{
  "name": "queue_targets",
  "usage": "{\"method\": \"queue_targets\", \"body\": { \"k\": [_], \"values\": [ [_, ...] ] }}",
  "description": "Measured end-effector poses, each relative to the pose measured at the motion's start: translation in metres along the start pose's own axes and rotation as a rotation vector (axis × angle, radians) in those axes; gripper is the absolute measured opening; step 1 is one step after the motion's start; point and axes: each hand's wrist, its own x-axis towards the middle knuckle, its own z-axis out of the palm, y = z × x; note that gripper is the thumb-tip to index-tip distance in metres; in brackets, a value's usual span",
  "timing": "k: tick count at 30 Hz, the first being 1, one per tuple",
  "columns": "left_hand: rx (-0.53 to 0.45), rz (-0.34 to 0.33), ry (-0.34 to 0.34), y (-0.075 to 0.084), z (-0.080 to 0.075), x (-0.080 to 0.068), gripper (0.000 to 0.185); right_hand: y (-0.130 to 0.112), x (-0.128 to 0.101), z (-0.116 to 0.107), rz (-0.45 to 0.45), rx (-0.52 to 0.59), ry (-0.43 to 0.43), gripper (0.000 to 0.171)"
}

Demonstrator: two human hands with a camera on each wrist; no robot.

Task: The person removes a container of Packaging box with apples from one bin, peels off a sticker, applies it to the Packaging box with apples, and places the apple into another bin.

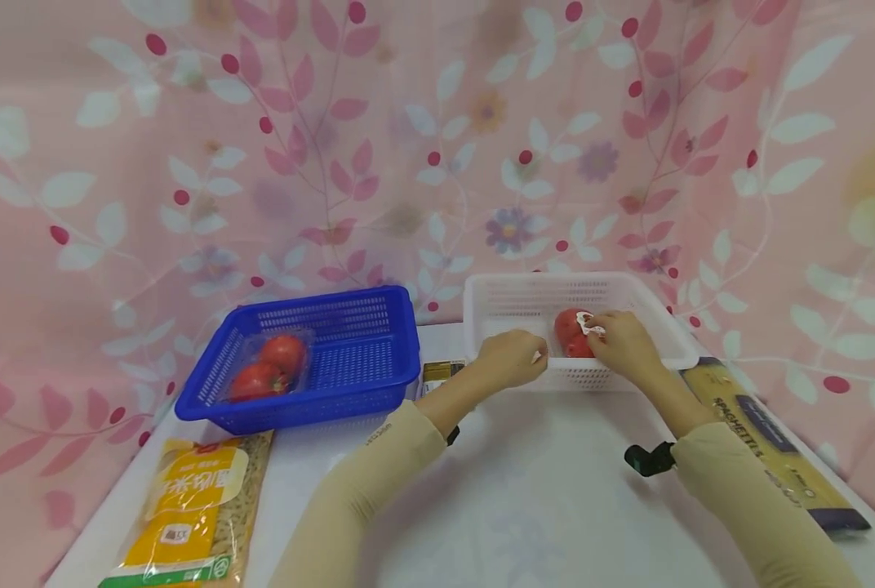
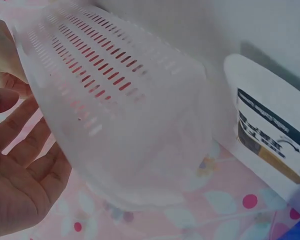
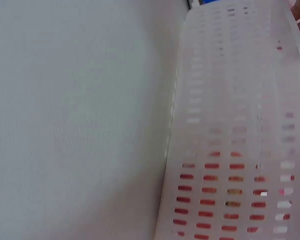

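Observation:
A white slotted basket [image 1: 481,302] stands on the white table [image 1: 540,490], right of centre. Inside it lies a pack of red tomatoes [image 1: 568,331] with a white label. My right hand [image 1: 621,343] reaches over the front rim, its fingers curled on that pack. My left hand [image 1: 513,358] is at the basket's front left wall. In the left wrist view the left hand [image 2: 20,170] shows a relaxed palm beside the basket wall [image 2: 115,100], gripping nothing. The right wrist view shows only the basket wall [image 3: 230,100], red showing through its slots.
A blue basket [image 1: 320,306] at the left holds a clear pack of tomatoes [image 1: 272,367]. A small box [image 1: 441,373] lies between the baskets. A yellow pasta bag [image 1: 188,506] is at the front left. A spaghetti pack [image 1: 768,433] lies along the right edge. A floral curtain hangs behind.

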Motion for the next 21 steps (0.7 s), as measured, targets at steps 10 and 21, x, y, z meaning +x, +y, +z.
{"method": "queue_targets", "body": {
  "k": [10, 21],
  "values": [
    [0.006, -0.045, 0.156, -0.036, -0.021, -0.063, 0.018, -0.073, 0.008, 0.022, -0.09, 0.106, 0.021, 0.014],
    [-0.118, -0.282, 0.438, -0.099, -0.05, -0.112, 0.033, -0.174, 0.037, 0.062, -0.224, 0.308, -0.056, 0.017]
  ]
}}
